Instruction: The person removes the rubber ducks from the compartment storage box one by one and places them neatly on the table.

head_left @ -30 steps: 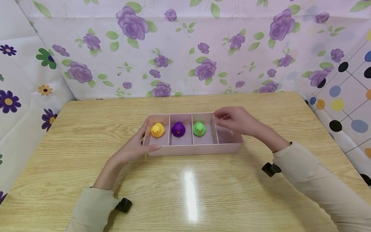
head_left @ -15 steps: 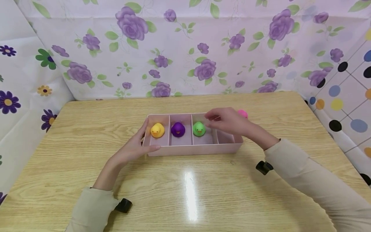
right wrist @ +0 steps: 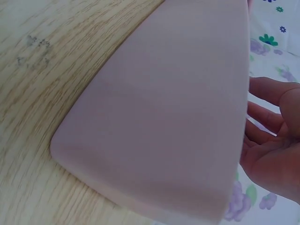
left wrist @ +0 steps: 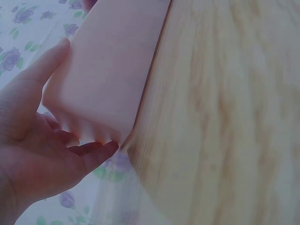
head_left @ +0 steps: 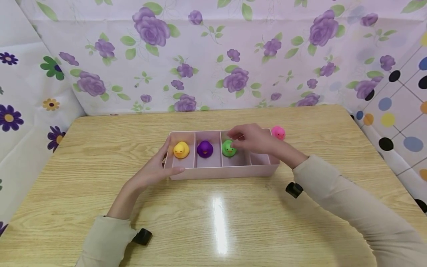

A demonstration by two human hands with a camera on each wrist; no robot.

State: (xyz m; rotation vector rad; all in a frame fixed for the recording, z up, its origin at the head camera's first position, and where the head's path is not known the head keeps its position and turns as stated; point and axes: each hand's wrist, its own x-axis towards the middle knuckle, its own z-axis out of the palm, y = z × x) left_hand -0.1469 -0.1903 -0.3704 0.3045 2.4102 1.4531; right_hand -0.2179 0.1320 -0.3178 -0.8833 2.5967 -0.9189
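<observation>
My left hand [head_left: 155, 168] holds the left end of a pale pink box [head_left: 223, 173], its thumb on the front wall [left wrist: 110, 61] and its fingers against the end. Dividers part the box into several compartments. From left to right, a yellow rubber duck [head_left: 181, 150], a purple rubber duck [head_left: 205, 149] and a green rubber duck [head_left: 228, 148] each sit in their own compartment. Over the right part of the box is my right hand [head_left: 255, 140], its loosely bent fingertips right at the green duck. The box wall [right wrist: 159, 108] partly hides those fingers in the right wrist view.
A pink rubber duck [head_left: 278, 132] stands on the wooden table [head_left: 186, 218] by the box's back right corner. Behind the table hangs a flowered cloth [head_left: 200, 55]. A black wrist device is on each sleeve.
My right hand has moved left from the rightmost compartment to the green duck, bringing the pink duck behind it into sight. The left hand and the box have stayed put.
</observation>
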